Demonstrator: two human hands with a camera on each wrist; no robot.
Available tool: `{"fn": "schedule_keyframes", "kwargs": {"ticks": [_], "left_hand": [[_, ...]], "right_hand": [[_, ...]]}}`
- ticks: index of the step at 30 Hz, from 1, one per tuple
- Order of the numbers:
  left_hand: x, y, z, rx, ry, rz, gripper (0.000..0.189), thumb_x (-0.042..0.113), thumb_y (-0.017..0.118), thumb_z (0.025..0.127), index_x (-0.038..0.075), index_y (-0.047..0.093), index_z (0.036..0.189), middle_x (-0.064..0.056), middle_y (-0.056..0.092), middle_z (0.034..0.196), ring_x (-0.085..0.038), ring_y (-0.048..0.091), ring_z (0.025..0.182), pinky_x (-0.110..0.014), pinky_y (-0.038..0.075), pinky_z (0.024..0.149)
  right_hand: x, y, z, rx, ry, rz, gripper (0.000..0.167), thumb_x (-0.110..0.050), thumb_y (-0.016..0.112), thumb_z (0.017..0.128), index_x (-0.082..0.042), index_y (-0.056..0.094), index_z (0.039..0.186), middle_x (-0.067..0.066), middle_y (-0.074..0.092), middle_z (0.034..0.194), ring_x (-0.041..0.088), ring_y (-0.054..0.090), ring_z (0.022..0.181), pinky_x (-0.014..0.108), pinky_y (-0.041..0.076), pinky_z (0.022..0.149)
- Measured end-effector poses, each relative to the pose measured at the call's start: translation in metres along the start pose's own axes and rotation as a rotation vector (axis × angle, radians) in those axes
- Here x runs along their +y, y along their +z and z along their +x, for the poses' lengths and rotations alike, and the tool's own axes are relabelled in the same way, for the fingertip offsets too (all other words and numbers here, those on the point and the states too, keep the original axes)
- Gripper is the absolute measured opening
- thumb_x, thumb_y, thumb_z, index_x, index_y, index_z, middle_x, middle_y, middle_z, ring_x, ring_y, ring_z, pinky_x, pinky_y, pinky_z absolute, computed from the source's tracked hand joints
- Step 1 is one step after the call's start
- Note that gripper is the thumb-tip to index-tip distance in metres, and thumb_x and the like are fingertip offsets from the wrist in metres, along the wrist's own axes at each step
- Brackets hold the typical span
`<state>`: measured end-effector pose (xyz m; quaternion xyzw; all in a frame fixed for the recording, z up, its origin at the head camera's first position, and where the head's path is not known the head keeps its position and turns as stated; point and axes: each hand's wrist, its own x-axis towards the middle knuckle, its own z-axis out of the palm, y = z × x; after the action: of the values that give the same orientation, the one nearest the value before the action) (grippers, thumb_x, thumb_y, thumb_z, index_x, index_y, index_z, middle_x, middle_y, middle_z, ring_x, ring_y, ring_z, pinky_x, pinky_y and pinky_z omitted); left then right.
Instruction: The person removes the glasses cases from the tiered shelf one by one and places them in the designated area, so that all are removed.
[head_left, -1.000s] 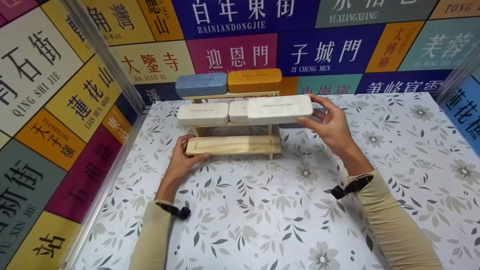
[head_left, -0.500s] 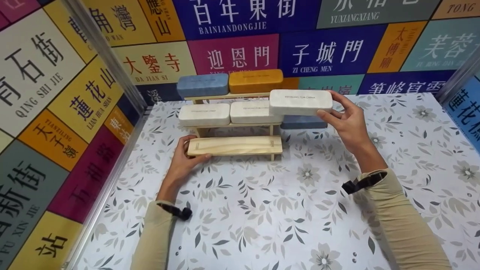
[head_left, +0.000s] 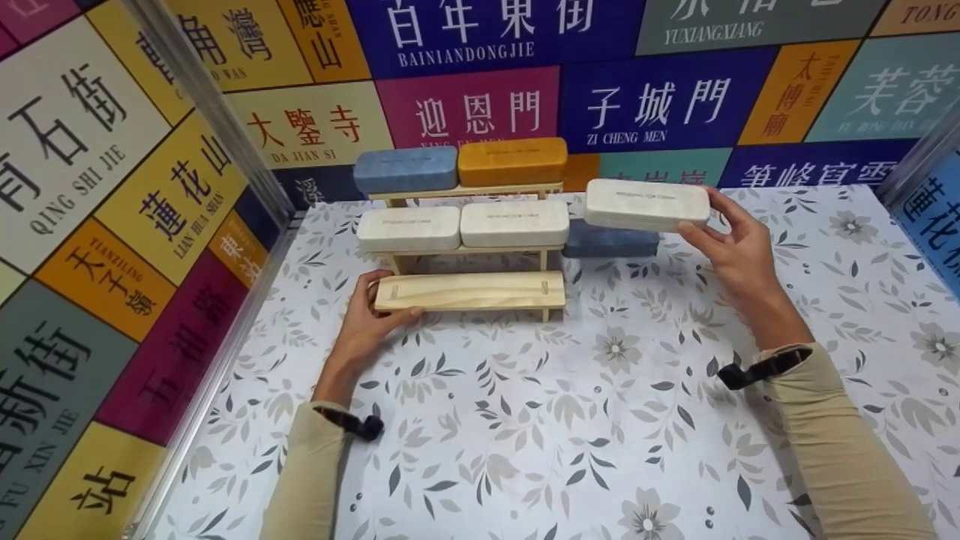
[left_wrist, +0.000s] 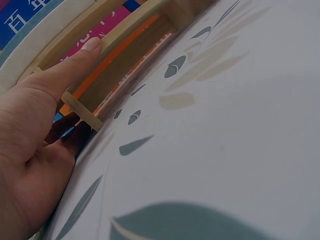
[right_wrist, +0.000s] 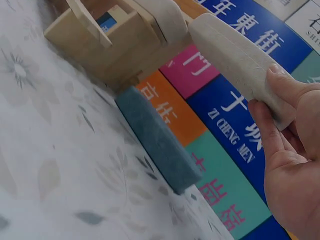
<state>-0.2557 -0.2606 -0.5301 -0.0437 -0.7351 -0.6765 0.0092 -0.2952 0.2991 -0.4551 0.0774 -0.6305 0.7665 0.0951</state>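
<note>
My right hand [head_left: 739, 244] pinches the right end of a white, rounded glasses case [head_left: 646, 204] between thumb and fingers. The case is held up in the air, right of the three-tier wooden display stand [head_left: 472, 291]. In the right wrist view the fingers curl round the end of that case [right_wrist: 235, 57]. On the stand's low front tier, my left hand [head_left: 362, 319] grips the left end, thumb along the front edge. Two more white glasses cases [head_left: 409, 229] sit side by side on the middle tier. A blue case [head_left: 405, 169] and an orange case [head_left: 511, 162] occupy the top tier.
Another blue glasses case [head_left: 611, 241] lies on the table just right of the stand, partly overlapped by the raised white one in the head view. A floral cloth [head_left: 525, 420] covers the table. Colourful sign-printed walls [head_left: 465, 105] rise behind and at the left.
My right hand has carried the white glasses case rightward, away from the stand, uncovering the second white case and more of the blue one on the table. The left hand keeps its grip.
</note>
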Motion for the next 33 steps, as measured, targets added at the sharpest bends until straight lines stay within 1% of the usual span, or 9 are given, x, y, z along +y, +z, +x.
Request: {"fn": "schedule_keyframes", "kwargs": {"ticks": [9, 13, 17, 20, 22, 25, 28, 31, 33], "left_hand": [[0.001, 0.0, -0.001, 0.006, 0.002, -0.015, 0.087, 0.018, 0.097, 0.084, 0.018, 0.044, 0.152, -0.009, 0.062, 0.146, -0.027, 0.064, 0.131, -0.03, 0.053, 0.107], [0.002, 0.001, -0.001, 0.011, 0.005, -0.007, 0.087, 0.019, 0.098, 0.082, 0.019, 0.045, 0.152, -0.008, 0.063, 0.145, -0.026, 0.064, 0.13, -0.031, 0.053, 0.107], [0.002, 0.001, 0.001, 0.007, 0.012, 0.004, 0.086, 0.018, 0.097, 0.084, 0.019, 0.045, 0.152, -0.009, 0.063, 0.145, -0.026, 0.065, 0.128, -0.03, 0.054, 0.104], [0.002, 0.0, 0.002, 0.002, 0.019, 0.017, 0.086, 0.017, 0.096, 0.085, 0.018, 0.044, 0.153, -0.01, 0.063, 0.145, -0.026, 0.065, 0.126, -0.029, 0.054, 0.102], [0.002, 0.0, 0.002, 0.001, 0.021, 0.022, 0.086, 0.016, 0.095, 0.085, 0.017, 0.043, 0.154, -0.011, 0.063, 0.145, -0.026, 0.065, 0.126, -0.028, 0.054, 0.102], [0.001, 0.0, 0.002, 0.005, 0.017, 0.022, 0.086, 0.015, 0.096, 0.085, 0.017, 0.044, 0.153, -0.01, 0.063, 0.146, -0.026, 0.065, 0.127, -0.028, 0.054, 0.103], [0.001, 0.0, 0.001, 0.009, 0.008, 0.017, 0.085, 0.016, 0.096, 0.084, 0.018, 0.045, 0.152, -0.009, 0.063, 0.146, -0.026, 0.065, 0.127, -0.029, 0.053, 0.104], [0.001, 0.0, 0.0, 0.01, -0.003, 0.005, 0.086, 0.017, 0.097, 0.084, 0.02, 0.045, 0.152, -0.009, 0.063, 0.146, -0.027, 0.066, 0.127, -0.031, 0.054, 0.105], [0.001, 0.0, -0.001, 0.008, -0.006, 0.001, 0.086, 0.017, 0.097, 0.084, 0.02, 0.045, 0.153, -0.009, 0.063, 0.146, -0.027, 0.065, 0.128, -0.031, 0.054, 0.105]], "right_hand": [[0.005, -0.031, 0.001, 0.026, 0.058, -0.033, 0.076, -0.002, 0.081, 0.096, -0.012, 0.049, 0.163, 0.003, 0.046, 0.156, 0.006, 0.074, 0.115, 0.015, 0.059, 0.091], [0.007, -0.046, 0.002, 0.021, 0.112, -0.044, 0.08, -0.005, 0.081, 0.096, -0.016, 0.044, 0.167, 0.003, 0.042, 0.163, 0.004, 0.075, 0.114, 0.014, 0.059, 0.087], [0.009, -0.059, 0.0, 0.012, 0.156, -0.053, 0.083, -0.008, 0.08, 0.099, -0.018, 0.038, 0.17, 0.0, 0.045, 0.159, 0.002, 0.075, 0.103, 0.012, 0.054, 0.067], [0.012, -0.066, -0.002, 0.007, 0.181, -0.076, 0.083, -0.013, 0.079, 0.1, -0.019, 0.035, 0.171, -0.004, 0.047, 0.157, 0.002, 0.074, 0.098, 0.02, 0.041, 0.05], [0.014, -0.072, -0.002, 0.006, 0.198, -0.097, 0.085, -0.015, 0.079, 0.101, -0.02, 0.033, 0.172, -0.004, 0.042, 0.162, 0.001, 0.074, 0.104, 0.024, 0.038, 0.047], [0.015, -0.082, -0.003, 0.004, 0.221, -0.134, 0.086, -0.017, 0.078, 0.101, -0.021, 0.031, 0.172, -0.002, 0.035, 0.17, -0.003, 0.071, 0.11, 0.018, 0.047, 0.057], [0.015, -0.092, -0.004, 0.013, 0.228, -0.168, 0.087, -0.019, 0.078, 0.101, -0.02, 0.029, 0.173, 0.003, 0.032, 0.174, -0.005, 0.068, 0.116, 0.012, 0.055, 0.077], [0.015, -0.1, -0.005, 0.039, 0.234, -0.197, 0.088, -0.021, 0.078, 0.101, -0.02, 0.027, 0.173, 0.004, 0.028, 0.177, -0.004, 0.064, 0.12, 0.009, 0.055, 0.09], [0.015, -0.105, -0.005, 0.052, 0.246, -0.23, 0.09, -0.024, 0.079, 0.101, -0.021, 0.026, 0.174, 0.002, 0.023, 0.18, 0.0, 0.059, 0.129, 0.006, 0.051, 0.093]]}}
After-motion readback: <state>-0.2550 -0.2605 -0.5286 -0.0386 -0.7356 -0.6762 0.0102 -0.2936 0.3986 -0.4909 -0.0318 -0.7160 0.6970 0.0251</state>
